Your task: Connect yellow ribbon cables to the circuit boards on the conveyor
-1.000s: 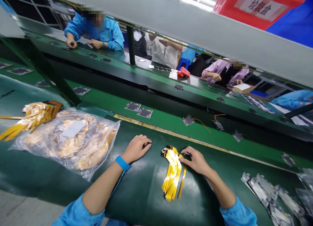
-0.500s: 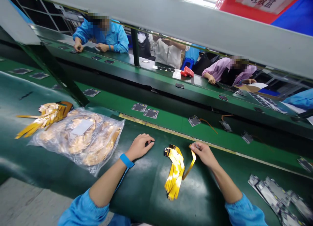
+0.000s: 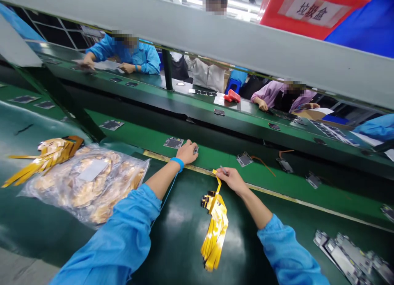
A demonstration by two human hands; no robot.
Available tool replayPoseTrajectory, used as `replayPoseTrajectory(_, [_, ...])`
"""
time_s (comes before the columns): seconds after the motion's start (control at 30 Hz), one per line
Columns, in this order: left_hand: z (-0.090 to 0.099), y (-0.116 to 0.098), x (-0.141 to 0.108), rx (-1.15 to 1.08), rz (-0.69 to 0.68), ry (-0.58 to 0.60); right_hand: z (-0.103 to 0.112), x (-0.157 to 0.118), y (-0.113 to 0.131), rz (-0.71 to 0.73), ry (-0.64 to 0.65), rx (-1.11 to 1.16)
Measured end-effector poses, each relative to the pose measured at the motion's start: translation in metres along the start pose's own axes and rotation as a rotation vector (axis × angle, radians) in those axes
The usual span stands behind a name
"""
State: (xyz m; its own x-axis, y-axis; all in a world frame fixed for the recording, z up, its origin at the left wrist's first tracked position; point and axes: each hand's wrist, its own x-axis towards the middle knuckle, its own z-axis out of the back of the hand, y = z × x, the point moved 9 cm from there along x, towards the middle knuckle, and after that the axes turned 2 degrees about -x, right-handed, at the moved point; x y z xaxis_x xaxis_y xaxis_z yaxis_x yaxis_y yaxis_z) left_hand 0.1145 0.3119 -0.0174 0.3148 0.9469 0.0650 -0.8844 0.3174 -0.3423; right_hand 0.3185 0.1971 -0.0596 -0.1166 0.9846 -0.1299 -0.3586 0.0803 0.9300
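Right fingers [image 3: 227,175] hold one strip [image 3: 218,185], left fingers [image 3: 190,147] apparently one board [image 3: 195,150].

Both arms reach forward, left hand [image 3: 187,152] farther out, right hand [image 3: 230,178] pinching.

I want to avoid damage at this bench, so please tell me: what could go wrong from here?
The yellow strip in the right hand reaches over the strip pile, so it might catch and drag others along. The left hand has its fingers on a circuit board close beside a second board, and could knock that one.
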Motion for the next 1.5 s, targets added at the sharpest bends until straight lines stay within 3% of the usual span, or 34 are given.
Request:
replayPoseTrajectory(0.17, [-0.018,0.001,0.013,0.09,-0.011,0.107,0.0,0.013,-0.002,-0.024,-0.048,0.019])
replayPoseTrajectory(0.47, [-0.02,-0.016,0.012,0.055,-0.068,0.095,-0.003,0.033,0.01,0.046,-0.1,-0.057])
replayPoseTrajectory(0.77, [-0.021,-0.022,0.011,-0.017,-0.089,0.041,0.0,0.05,0.001,0.041,-0.162,-0.066])
replayPoseTrajectory(1.0, [-0.025,-0.016,0.0,-0.155,-0.328,0.076,-0.006,0.069,0.007,0.051,-0.254,-0.21])
replayPoseTrajectory(1.1, [-0.019,-0.019,-0.012,-0.168,-0.462,-0.002,-0.006,0.077,0.006,-0.003,-0.29,-0.306])
replayPoseTrajectory(1.2, [-0.016,-0.023,-0.025,-0.104,-0.506,-0.061,-0.005,0.081,0.004,-0.078,-0.297,-0.426])
replayPoseTrajectory(1.5, [-0.032,-0.037,-0.043,0.023,-0.549,0.01,0.005,0.079,0.003,-0.17,-0.26,-0.573])
